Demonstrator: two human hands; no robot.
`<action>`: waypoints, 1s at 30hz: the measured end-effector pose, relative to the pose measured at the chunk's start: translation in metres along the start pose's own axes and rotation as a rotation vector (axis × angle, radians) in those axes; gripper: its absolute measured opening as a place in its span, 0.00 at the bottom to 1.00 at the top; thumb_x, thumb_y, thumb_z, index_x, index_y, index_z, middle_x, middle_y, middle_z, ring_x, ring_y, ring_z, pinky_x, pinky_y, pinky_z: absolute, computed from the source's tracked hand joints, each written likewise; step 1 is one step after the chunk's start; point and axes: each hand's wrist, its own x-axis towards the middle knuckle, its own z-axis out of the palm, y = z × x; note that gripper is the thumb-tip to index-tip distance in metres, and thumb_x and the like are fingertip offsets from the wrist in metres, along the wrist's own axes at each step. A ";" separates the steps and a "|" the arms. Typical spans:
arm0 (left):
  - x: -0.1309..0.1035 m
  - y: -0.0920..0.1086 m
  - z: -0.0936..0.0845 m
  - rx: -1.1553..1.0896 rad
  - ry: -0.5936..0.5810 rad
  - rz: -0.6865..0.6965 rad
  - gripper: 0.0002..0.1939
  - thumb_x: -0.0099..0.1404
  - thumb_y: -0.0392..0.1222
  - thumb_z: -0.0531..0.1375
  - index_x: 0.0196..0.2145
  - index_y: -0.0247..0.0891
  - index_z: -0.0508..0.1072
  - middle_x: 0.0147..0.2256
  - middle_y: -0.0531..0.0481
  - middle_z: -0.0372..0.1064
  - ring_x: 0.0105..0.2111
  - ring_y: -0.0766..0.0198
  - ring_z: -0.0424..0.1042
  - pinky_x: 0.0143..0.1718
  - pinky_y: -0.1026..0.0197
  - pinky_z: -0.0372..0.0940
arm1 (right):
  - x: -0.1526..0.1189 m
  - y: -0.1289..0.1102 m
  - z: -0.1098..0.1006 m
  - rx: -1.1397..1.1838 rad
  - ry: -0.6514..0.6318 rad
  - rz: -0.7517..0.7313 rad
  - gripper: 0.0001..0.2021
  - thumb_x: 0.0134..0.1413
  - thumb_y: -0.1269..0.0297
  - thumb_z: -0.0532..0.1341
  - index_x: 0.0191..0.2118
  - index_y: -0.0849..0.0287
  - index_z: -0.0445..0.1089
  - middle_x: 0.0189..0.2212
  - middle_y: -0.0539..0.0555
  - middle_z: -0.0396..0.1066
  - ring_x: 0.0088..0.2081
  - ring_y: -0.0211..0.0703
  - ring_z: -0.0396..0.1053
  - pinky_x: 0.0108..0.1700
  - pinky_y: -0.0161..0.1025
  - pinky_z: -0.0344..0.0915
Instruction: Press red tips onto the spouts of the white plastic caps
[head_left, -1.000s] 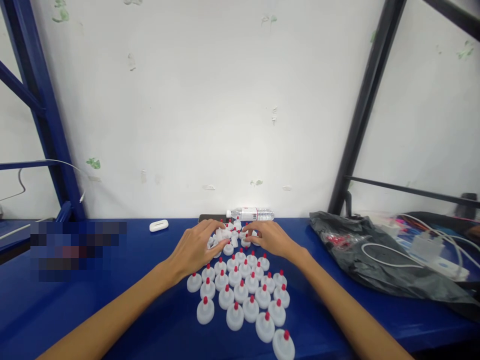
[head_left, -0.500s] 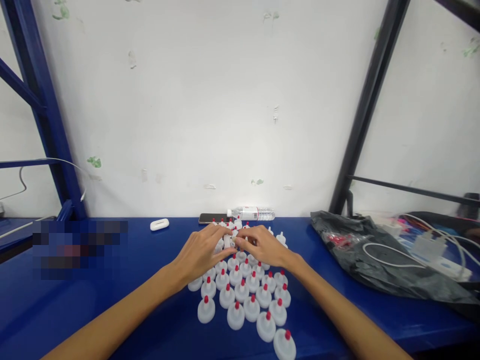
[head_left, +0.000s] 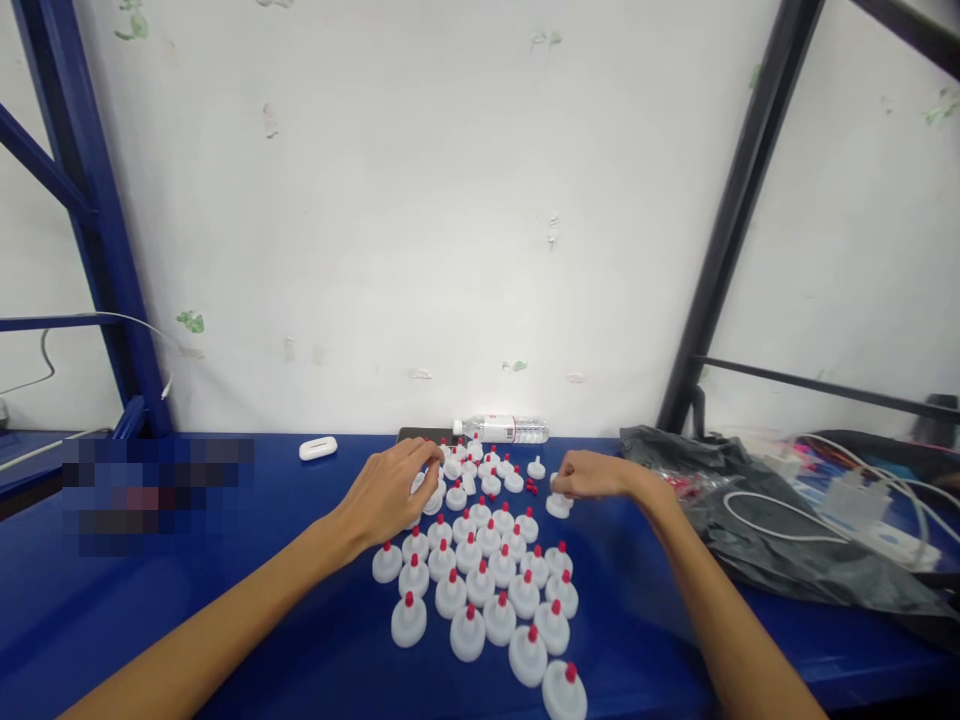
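Blue tabletop point(head_left: 247, 600) lies under both hands, with a marked white wall point(head_left: 420, 220) behind it. The fingers of the right hand point(head_left: 596, 473) are bent and bunched together at a white round piece point(head_left: 558, 505); whether they pinch it cannot be told. The left hand point(head_left: 390, 490) has its thumb and forefinger curved toward each other beside loose white pieces point(head_left: 432, 500), their tips close together; whether anything is between them is also unclear.

Just to the left of the right fingers are small red tips point(head_left: 532, 487), with a bare-spouted white piece point(head_left: 535, 468) slightly beyond them. Between the two hands sits a cluster of white pieces point(head_left: 491, 485), many with red tips. Nearer the wearer than either hand's fingers, red-tipped pieces point(head_left: 481, 585) stand upright in loose rows, spouts up.

Beyond the fingers, near the wall, a clear bottle point(head_left: 506, 429) lies on its side, and a dark flat object point(head_left: 427, 434) shows partly behind the left hand. Farther left of the left fingers is a white oval case point(head_left: 318, 448). Well to the right of the right fingers, a black plastic bag point(head_left: 750, 545) lies under a white cable point(head_left: 780, 535) and a white charger point(head_left: 855, 495).
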 end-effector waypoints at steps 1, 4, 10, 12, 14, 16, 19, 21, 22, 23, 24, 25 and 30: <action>0.000 0.000 0.000 0.006 -0.006 0.007 0.10 0.72 0.38 0.50 0.43 0.41 0.71 0.38 0.49 0.74 0.38 0.58 0.74 0.38 0.58 0.65 | 0.000 0.003 0.000 0.003 -0.046 0.025 0.15 0.49 0.63 0.57 0.16 0.57 0.55 0.12 0.45 0.50 0.18 0.34 0.48 0.23 0.36 0.45; -0.001 -0.001 0.002 0.035 -0.023 0.005 0.10 0.72 0.38 0.50 0.43 0.40 0.71 0.38 0.49 0.74 0.38 0.57 0.74 0.37 0.57 0.65 | 0.001 0.007 0.001 -0.001 -0.113 0.062 0.19 0.50 0.56 0.61 0.16 0.57 0.57 0.12 0.45 0.51 0.17 0.34 0.49 0.23 0.36 0.46; 0.000 -0.005 0.005 0.081 -0.097 0.011 0.11 0.71 0.37 0.51 0.41 0.41 0.73 0.39 0.48 0.75 0.42 0.55 0.72 0.37 0.56 0.65 | 0.009 0.003 0.002 -0.100 0.217 -0.106 0.31 0.61 0.42 0.55 0.15 0.57 0.49 0.14 0.45 0.45 0.19 0.33 0.43 0.25 0.38 0.42; 0.000 -0.004 0.006 0.079 -0.110 0.024 0.11 0.71 0.37 0.51 0.39 0.41 0.74 0.39 0.48 0.75 0.42 0.55 0.72 0.36 0.56 0.65 | 0.011 -0.006 0.006 -0.127 0.328 -0.128 0.30 0.67 0.48 0.50 0.15 0.58 0.56 0.13 0.47 0.54 0.18 0.35 0.51 0.27 0.37 0.48; 0.000 -0.003 0.006 0.071 -0.112 0.026 0.12 0.71 0.37 0.51 0.40 0.40 0.75 0.39 0.47 0.76 0.42 0.54 0.71 0.37 0.56 0.66 | 0.013 -0.019 0.012 -0.147 0.348 -0.167 0.30 0.69 0.53 0.47 0.17 0.59 0.67 0.17 0.50 0.66 0.21 0.38 0.61 0.31 0.37 0.54; 0.000 -0.003 0.006 0.052 -0.115 0.029 0.12 0.71 0.38 0.52 0.42 0.40 0.76 0.40 0.46 0.76 0.43 0.54 0.71 0.39 0.54 0.68 | 0.014 -0.031 0.019 -0.166 0.344 -0.211 0.28 0.70 0.57 0.46 0.23 0.57 0.75 0.22 0.52 0.73 0.25 0.40 0.67 0.34 0.36 0.56; -0.001 -0.001 0.005 -0.026 -0.149 0.077 0.14 0.73 0.40 0.51 0.45 0.39 0.77 0.44 0.46 0.77 0.48 0.53 0.70 0.47 0.52 0.68 | 0.016 -0.043 0.029 -0.237 0.375 -0.246 0.23 0.69 0.62 0.48 0.32 0.56 0.79 0.28 0.53 0.77 0.32 0.43 0.72 0.35 0.36 0.57; -0.003 0.000 0.005 -0.083 -0.188 0.118 0.16 0.75 0.42 0.50 0.49 0.39 0.76 0.49 0.47 0.77 0.54 0.53 0.67 0.55 0.50 0.66 | 0.018 -0.045 0.033 -0.289 0.410 -0.260 0.20 0.69 0.63 0.48 0.37 0.56 0.78 0.32 0.53 0.78 0.35 0.45 0.73 0.35 0.36 0.56; -0.004 0.000 0.005 -0.101 -0.210 0.127 0.18 0.76 0.43 0.49 0.52 0.39 0.75 0.52 0.47 0.76 0.57 0.53 0.65 0.58 0.49 0.64 | 0.019 -0.045 0.034 -0.306 0.442 -0.262 0.18 0.69 0.63 0.49 0.40 0.55 0.77 0.34 0.53 0.79 0.37 0.45 0.74 0.36 0.36 0.57; -0.005 0.000 0.005 -0.112 -0.230 0.124 0.19 0.76 0.44 0.48 0.54 0.39 0.74 0.55 0.48 0.74 0.60 0.52 0.63 0.61 0.48 0.61 | 0.020 -0.043 0.034 -0.317 0.481 -0.259 0.17 0.69 0.63 0.50 0.43 0.55 0.77 0.37 0.53 0.79 0.39 0.46 0.74 0.37 0.36 0.57; -0.006 0.000 0.006 -0.117 -0.251 0.114 0.20 0.76 0.44 0.47 0.56 0.39 0.73 0.57 0.48 0.73 0.62 0.51 0.60 0.63 0.46 0.59 | 0.021 -0.041 0.034 -0.325 0.522 -0.248 0.15 0.69 0.62 0.51 0.46 0.54 0.76 0.40 0.53 0.79 0.41 0.46 0.74 0.38 0.36 0.58; -0.006 0.000 0.006 -0.121 -0.269 0.100 0.21 0.77 0.45 0.47 0.57 0.39 0.72 0.59 0.48 0.71 0.64 0.50 0.58 0.64 0.45 0.58 | 0.022 -0.038 0.034 -0.334 0.557 -0.230 0.15 0.69 0.61 0.52 0.49 0.54 0.75 0.42 0.54 0.78 0.43 0.47 0.74 0.39 0.37 0.59; -0.006 -0.001 0.005 -0.123 -0.288 0.067 0.21 0.77 0.46 0.46 0.58 0.39 0.71 0.59 0.48 0.70 0.64 0.49 0.58 0.65 0.42 0.56 | 0.028 -0.023 0.032 -0.376 0.558 -0.136 0.11 0.64 0.58 0.61 0.46 0.53 0.77 0.41 0.54 0.78 0.43 0.49 0.74 0.37 0.37 0.60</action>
